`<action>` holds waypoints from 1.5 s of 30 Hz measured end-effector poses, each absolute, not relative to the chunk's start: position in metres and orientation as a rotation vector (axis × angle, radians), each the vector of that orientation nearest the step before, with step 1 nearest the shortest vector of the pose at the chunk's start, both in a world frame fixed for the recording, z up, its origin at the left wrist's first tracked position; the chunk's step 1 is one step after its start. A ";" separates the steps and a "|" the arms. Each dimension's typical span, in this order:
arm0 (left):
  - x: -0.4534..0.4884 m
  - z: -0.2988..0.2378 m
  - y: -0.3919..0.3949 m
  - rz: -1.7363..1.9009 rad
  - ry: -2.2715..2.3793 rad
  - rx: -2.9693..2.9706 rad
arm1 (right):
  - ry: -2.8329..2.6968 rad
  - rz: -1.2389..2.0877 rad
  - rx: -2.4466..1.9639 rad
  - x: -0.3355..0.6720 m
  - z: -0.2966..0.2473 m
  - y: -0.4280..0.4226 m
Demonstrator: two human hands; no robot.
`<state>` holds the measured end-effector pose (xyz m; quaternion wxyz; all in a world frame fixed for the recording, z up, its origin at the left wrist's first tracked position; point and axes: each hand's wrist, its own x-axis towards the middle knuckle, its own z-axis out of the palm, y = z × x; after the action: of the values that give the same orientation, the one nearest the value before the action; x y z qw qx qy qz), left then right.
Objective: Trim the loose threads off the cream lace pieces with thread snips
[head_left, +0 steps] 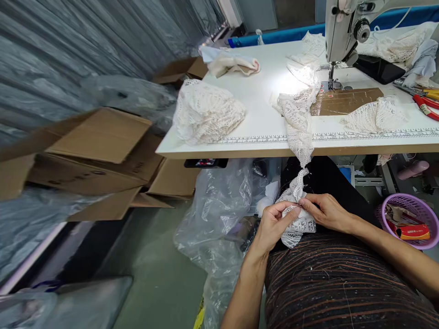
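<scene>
A strip of white lace fabric runs from beside the sewing machine, over the table's front edge and down to my lap. My left hand pinches the lace at its lower end, thumb and fingers pressed together. Close against it, my right hand also grips the lace between thumb and forefinger. The fingertips of both hands almost meet, and whatever lies between them is too small to make out. Below the hands, a loose lace piece hangs over my lap.
On the white table lie a lace heap, another lace piece, folded cloth, a black phone and red-handled pliers. Open cardboard boxes stand left. A purple basket is at right; clear plastic hangs below the table.
</scene>
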<state>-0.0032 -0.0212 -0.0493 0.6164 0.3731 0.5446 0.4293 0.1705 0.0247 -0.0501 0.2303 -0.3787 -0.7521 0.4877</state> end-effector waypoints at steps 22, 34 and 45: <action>-0.014 -0.038 0.019 0.884 1.463 1.143 | -1.615 1.150 -1.279 0.187 -0.076 0.050; -0.003 -0.047 0.069 0.740 1.505 1.509 | -1.726 1.242 -1.132 0.187 -0.080 0.094; -0.008 -0.021 0.077 0.906 1.136 1.552 | -1.759 1.410 -0.984 0.189 -0.041 0.059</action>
<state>-0.0077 0.0769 -0.0211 0.4862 0.6379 0.4669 0.3725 0.1892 0.0591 -0.0409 0.3345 -0.3772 -0.6739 0.5401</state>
